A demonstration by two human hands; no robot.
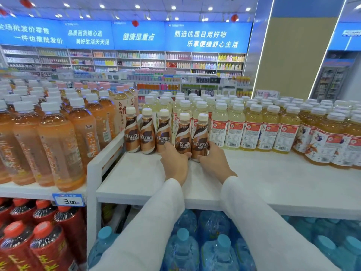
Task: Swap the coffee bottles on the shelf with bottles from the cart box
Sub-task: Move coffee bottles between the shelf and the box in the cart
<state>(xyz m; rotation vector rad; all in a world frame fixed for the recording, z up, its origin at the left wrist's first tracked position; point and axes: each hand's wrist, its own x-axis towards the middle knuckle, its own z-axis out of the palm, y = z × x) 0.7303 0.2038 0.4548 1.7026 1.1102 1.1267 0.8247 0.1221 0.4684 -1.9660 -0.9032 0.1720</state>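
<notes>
Several brown Nescafe coffee bottles with cream caps stand on the white shelf (136, 177). Three of them (147, 132) are lined up at the back left. Two stand closer to me. My left hand (174, 163) grips the base of the nearer left bottle (183, 133). My right hand (214, 161) grips the base of the nearer right bottle (200, 135). Both bottles are upright and rest on the shelf. The cart box is not in view.
Orange tea bottles (58, 143) crowd the shelf to the left behind a white divider (93, 165). Pale yellow drink bottles (254, 130) fill the back and right. Red-capped bottles (39, 241) and blue water jugs (195, 247) sit on the shelf below.
</notes>
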